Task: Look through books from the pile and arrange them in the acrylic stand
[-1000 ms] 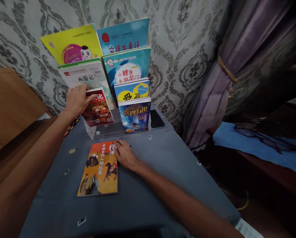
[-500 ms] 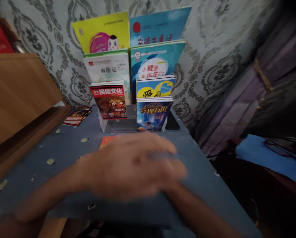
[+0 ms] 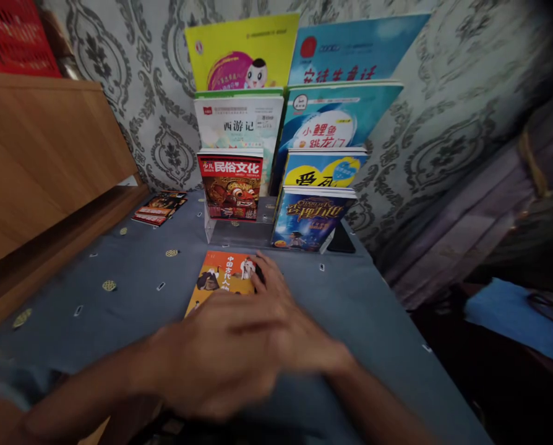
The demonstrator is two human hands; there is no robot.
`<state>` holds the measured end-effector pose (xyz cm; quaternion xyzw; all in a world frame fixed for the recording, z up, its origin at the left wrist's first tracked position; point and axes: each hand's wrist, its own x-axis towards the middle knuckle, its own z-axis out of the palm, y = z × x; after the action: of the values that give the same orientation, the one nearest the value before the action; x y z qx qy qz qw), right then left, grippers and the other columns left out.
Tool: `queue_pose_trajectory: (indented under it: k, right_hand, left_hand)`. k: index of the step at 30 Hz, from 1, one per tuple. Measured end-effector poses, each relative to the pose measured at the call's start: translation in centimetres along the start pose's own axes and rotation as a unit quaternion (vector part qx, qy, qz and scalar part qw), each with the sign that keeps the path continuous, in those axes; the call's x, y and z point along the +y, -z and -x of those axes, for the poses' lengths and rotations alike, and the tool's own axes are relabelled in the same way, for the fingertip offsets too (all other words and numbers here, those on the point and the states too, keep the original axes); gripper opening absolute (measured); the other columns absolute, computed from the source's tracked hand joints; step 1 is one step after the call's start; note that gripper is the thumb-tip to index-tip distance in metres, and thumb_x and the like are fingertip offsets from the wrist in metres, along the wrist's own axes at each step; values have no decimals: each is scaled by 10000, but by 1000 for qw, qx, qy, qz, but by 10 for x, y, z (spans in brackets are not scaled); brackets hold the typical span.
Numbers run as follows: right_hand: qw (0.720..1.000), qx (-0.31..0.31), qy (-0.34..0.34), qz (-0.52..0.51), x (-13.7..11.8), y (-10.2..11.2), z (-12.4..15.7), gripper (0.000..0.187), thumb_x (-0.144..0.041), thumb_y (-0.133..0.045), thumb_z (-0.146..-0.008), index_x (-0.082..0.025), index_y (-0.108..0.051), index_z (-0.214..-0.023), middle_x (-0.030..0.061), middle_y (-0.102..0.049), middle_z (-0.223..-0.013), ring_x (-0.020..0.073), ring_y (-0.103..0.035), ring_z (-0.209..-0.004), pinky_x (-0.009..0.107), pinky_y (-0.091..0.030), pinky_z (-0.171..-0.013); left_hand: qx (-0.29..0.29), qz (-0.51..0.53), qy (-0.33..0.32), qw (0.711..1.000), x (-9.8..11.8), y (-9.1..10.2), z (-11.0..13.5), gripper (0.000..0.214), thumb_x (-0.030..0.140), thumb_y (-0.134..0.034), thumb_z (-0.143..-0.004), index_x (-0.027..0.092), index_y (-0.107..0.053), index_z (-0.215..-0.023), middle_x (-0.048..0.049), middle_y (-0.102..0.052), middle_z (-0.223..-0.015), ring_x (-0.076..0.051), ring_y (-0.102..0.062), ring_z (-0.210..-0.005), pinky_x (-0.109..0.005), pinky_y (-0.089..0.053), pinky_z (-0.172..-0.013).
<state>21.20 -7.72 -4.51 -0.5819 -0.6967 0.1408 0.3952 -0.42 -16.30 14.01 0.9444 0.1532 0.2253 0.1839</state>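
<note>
An orange picture-covered book [image 3: 211, 278] lies flat on the cloth-covered table. My right hand [image 3: 276, 287] reaches forward to the book's right edge, with its fingers stretched out and touching there. I cannot see a grip on the book. My left hand [image 3: 221, 352] is blurred by motion. It crosses in front of the right wrist and covers the near part of the book. The left fingers are too smeared to make out.
Behind the hands, a clear stepped stand [image 3: 242, 235] holds several upright books, among them a red one [image 3: 232, 188] and a dark blue one [image 3: 307, 219]. Brochures [image 3: 158, 208] lie at left, a black phone-like slab [image 3: 341, 240] at right. A wooden cabinet [image 3: 44, 161] borders the left side.
The view has shifted, so the stand appears farther right. My left hand has drawn back toward me and leftward. My right fingers now show at the orange book, more of which is visible.
</note>
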Motion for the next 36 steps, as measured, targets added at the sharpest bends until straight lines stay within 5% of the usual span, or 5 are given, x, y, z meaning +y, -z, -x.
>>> queue_pose_trajectory:
  k: [2,7,12,21,36]
  right_hand:
    - [1000,-6,5,-13,4,-2,0,461,-319,-499,-919,-188,-599,-1350,140,-559,-1448,285,-482,-1378,502,-381,-1159]
    - [999,7,33,-26,9,-2,-2,469,-281,-459,-920,-186,-569,-1366,137,-612,-1386,275,-529,-1323,531,-401,-1133]
    - [999,0,31,-25,7,2,-3,464,-251,-460,-908,-189,-570,-1354,129,-628,-1363,267,-554,-1289,527,-413,-1120]
    - [998,14,40,-38,11,-2,-2,454,-241,-417,-913,-171,-586,-1329,138,-632,-1356,264,-552,-1300,532,-421,-1121]
    - [998,21,45,-29,14,-5,-2,419,-339,-407,-964,-237,-598,-1322,107,-617,-1388,259,-534,-1334,534,-413,-1136]
  left_hand:
    - [-18,-26,35,999,-30,-22,-21,407,301,-309,-1048,268,-517,-1397,-76,-683,-1213,-199,-636,-1156,-359,-531,-978]
    - [-90,-163,180,966,-119,-91,-21,616,484,-435,-1005,101,-374,-1483,-230,-378,-1567,-342,-325,-1481,-552,-316,-1178]
    - [-113,-165,182,963,-154,-98,-23,650,511,-350,-1027,101,-309,-1530,-197,-280,-1621,-281,-200,-1533,-527,-210,-1229]
    - [-104,-159,135,973,-144,-101,-14,697,585,-341,-1009,149,-294,-1550,-155,-291,-1624,-234,-227,-1529,-491,-194,-1237]
    - [-109,-123,63,984,-81,-95,33,850,702,-372,-942,163,-226,-1582,-143,-321,-1615,-254,-252,-1521,-448,-154,-1264]
